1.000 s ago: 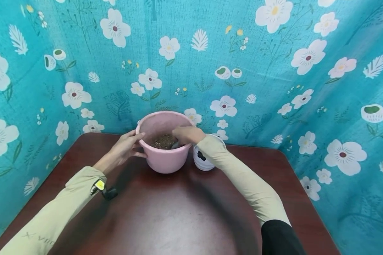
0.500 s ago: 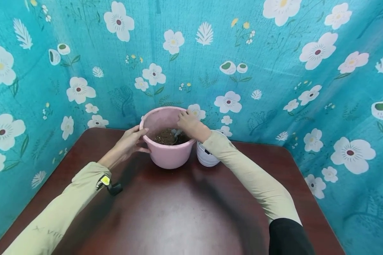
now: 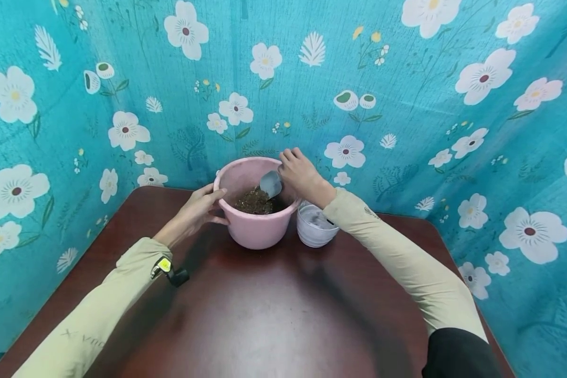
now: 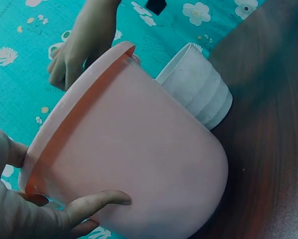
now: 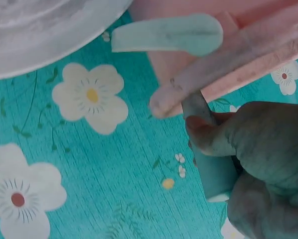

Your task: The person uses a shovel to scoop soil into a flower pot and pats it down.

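Within the pink bucket point(image 3: 257, 231), the grey trowel point(image 3: 271, 184) has risen from the soil point(image 3: 252, 202), apparently mid-scoop; right hand point(image 3: 304, 176) grips it, left hand point(image 3: 193, 214) the rim point(image 4: 64, 112).

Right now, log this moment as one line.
left hand: holds pink bucket at rim | right hand: grips grey scoop by handle | soil: inside pink bucket | white pot: beside pink bucket

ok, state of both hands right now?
Left hand: holding the pink bucket at its rim and outer wall.
Right hand: closed, holding the scoop by its handle.
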`<state>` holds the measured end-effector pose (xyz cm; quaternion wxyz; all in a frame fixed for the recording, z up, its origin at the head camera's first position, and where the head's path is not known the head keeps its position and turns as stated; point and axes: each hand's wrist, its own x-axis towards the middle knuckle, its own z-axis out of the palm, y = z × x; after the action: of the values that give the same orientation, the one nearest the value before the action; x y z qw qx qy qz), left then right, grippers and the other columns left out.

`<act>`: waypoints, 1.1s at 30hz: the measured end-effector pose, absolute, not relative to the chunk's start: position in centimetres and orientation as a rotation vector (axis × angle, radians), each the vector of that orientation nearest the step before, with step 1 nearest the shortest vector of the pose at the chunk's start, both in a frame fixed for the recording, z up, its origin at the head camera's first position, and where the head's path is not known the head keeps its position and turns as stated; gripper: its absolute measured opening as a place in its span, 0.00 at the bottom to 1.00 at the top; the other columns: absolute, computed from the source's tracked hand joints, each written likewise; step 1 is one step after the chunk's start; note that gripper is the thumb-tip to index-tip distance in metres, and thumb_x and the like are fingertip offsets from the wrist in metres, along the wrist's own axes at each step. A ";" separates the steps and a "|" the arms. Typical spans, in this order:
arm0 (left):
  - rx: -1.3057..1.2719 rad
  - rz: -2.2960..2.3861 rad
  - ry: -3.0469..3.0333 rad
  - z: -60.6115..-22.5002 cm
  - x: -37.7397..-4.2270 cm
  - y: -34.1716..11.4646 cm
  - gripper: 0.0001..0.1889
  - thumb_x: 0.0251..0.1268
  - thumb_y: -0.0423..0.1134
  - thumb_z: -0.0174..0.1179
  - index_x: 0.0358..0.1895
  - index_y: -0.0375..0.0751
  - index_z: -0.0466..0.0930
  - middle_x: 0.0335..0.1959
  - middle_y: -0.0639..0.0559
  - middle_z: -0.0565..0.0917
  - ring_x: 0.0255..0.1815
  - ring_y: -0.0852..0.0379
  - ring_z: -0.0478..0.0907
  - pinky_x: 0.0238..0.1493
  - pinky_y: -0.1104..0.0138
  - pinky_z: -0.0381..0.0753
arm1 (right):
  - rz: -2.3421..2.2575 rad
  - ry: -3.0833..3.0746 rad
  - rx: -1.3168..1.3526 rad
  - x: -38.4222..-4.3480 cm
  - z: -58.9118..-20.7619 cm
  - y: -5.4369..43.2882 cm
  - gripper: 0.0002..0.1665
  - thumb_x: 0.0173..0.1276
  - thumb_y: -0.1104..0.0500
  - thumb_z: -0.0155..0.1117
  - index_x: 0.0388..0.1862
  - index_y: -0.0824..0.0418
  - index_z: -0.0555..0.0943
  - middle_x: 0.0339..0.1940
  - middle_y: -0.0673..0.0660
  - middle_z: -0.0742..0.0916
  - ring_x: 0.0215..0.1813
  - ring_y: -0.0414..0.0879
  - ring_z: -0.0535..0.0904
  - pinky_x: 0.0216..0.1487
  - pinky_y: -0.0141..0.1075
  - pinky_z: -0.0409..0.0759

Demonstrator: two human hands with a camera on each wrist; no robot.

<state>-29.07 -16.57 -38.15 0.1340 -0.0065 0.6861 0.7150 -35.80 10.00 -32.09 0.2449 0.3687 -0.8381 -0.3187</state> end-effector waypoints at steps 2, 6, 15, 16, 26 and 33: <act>-0.019 2.082 1.982 -38.0 -29.2 -16.5 0.34 0.84 0.44 0.48 0.85 0.36 0.49 0.77 0.27 0.62 0.53 0.53 0.80 0.51 0.48 0.93 | -0.858 -2.279 0.998 -35.8 -31.7 10.2 0.09 0.78 0.64 0.62 0.38 0.58 0.88 0.46 0.58 0.82 0.48 0.52 0.70 0.54 0.42 0.73; -0.023 2.084 1.985 -38.1 -29.3 -16.5 0.34 0.85 0.43 0.47 0.85 0.37 0.48 0.78 0.28 0.61 0.58 0.49 0.79 0.53 0.46 0.92 | -0.901 -2.286 1.012 -36.1 -31.0 10.1 0.09 0.76 0.64 0.63 0.36 0.59 0.89 0.46 0.58 0.83 0.49 0.52 0.71 0.54 0.42 0.72; -0.037 2.065 1.989 -38.1 -29.0 -16.4 0.35 0.85 0.44 0.47 0.85 0.38 0.47 0.79 0.28 0.61 0.68 0.39 0.73 0.55 0.45 0.91 | -1.030 -2.344 1.053 -37.0 -31.0 8.9 0.10 0.78 0.62 0.63 0.41 0.58 0.91 0.50 0.57 0.87 0.52 0.51 0.75 0.57 0.41 0.74; -0.034 2.063 1.992 -38.1 -29.0 -16.4 0.34 0.85 0.44 0.47 0.85 0.38 0.47 0.79 0.28 0.61 0.68 0.40 0.73 0.55 0.45 0.90 | -1.055 -2.360 1.052 -37.1 -31.2 8.7 0.11 0.78 0.61 0.62 0.43 0.58 0.91 0.51 0.58 0.86 0.52 0.51 0.75 0.57 0.41 0.74; -0.002 2.042 2.013 -37.4 -29.4 -15.5 0.35 0.84 0.44 0.46 0.85 0.37 0.46 0.78 0.27 0.60 0.70 0.37 0.71 0.55 0.45 0.90 | -1.133 -2.533 0.947 -38.5 -32.5 7.5 0.18 0.85 0.61 0.50 0.50 0.57 0.89 0.56 0.59 0.86 0.56 0.52 0.76 0.61 0.44 0.74; -0.015 2.063 2.002 -37.4 -29.1 -16.2 0.36 0.84 0.44 0.46 0.85 0.36 0.45 0.80 0.29 0.58 0.58 0.50 0.77 0.47 0.52 0.94 | -0.998 -2.526 1.070 -38.6 -34.3 7.2 0.18 0.83 0.63 0.51 0.46 0.57 0.90 0.49 0.58 0.88 0.53 0.53 0.80 0.55 0.44 0.81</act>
<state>-29.12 -16.20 -37.43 0.1330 -0.0053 0.6902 0.7113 -38.64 7.22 -34.29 0.1109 0.3644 -0.8599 -0.3399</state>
